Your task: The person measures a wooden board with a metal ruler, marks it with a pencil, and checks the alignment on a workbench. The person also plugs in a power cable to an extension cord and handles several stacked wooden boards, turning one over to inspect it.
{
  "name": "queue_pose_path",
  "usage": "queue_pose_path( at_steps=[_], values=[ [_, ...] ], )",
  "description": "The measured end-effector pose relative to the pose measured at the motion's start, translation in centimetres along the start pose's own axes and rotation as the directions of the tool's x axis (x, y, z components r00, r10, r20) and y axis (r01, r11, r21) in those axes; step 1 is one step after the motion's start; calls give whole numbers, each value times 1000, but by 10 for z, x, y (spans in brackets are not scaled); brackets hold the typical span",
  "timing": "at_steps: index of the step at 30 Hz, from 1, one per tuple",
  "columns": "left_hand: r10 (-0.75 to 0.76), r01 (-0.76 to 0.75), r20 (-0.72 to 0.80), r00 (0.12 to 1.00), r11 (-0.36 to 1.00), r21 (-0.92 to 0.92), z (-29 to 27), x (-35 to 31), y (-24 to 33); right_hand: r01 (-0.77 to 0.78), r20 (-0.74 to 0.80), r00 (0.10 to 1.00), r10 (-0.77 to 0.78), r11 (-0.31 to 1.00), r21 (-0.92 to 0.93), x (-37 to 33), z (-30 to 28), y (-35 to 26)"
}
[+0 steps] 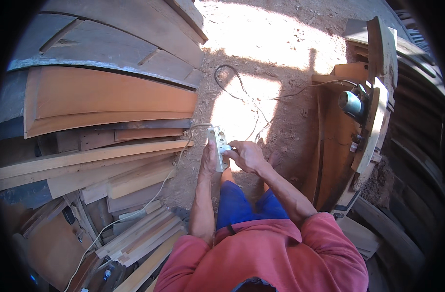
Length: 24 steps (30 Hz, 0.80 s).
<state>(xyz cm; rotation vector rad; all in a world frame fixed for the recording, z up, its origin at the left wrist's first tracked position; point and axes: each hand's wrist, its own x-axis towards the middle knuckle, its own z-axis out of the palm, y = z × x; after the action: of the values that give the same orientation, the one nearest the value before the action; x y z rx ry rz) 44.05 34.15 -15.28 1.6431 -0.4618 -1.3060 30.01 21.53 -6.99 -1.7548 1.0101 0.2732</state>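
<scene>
In front of my body my left hand [209, 158] is wrapped around a white power strip [215, 134], held upright with its sockets facing right. My right hand [249, 155] pinches a plug [226, 148] against one of the sockets; whether it is fully seated I cannot tell. A pale cord [182, 153] leaves the top of the strip and runs down to the left across the stacked wood. A dark cable [226, 90] lies looped on the ground ahead, and a branch of it comes back toward my right hand.
Wooden boards [115, 95] are stacked along the left, with thin slats [139, 238] nearer me. On the right, a green power tool [351, 103] rests on a wooden bench [373, 131], a cable running from it. Sunlit dirt ground [271, 34] lies ahead.
</scene>
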Motion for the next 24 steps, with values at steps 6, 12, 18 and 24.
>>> queue_pose_path(
  at_steps=[6, 12, 18, 24],
  values=[
    [-91, 100, 51, 995, 966, -237, -13, 1, -32, 2, -9, 1000, -2, 999, -48, 9, 26, 5],
    [-143, 152, 58, 988, 970, -191, -20, 6, -37, -45, -26, 999, 45, 999, -9, 13, 38, 0],
    [-106, 94, 67, 992, 983, 160, -26, 46, -29, -185, 11, 983, 184, 983, 13, 43, 44, 6],
    [-198, 199, -196, 960, 980, -16, -84, 110, -99, 44, -176, 983, -46, 999, -14, -1, 38, 12]
  ],
)
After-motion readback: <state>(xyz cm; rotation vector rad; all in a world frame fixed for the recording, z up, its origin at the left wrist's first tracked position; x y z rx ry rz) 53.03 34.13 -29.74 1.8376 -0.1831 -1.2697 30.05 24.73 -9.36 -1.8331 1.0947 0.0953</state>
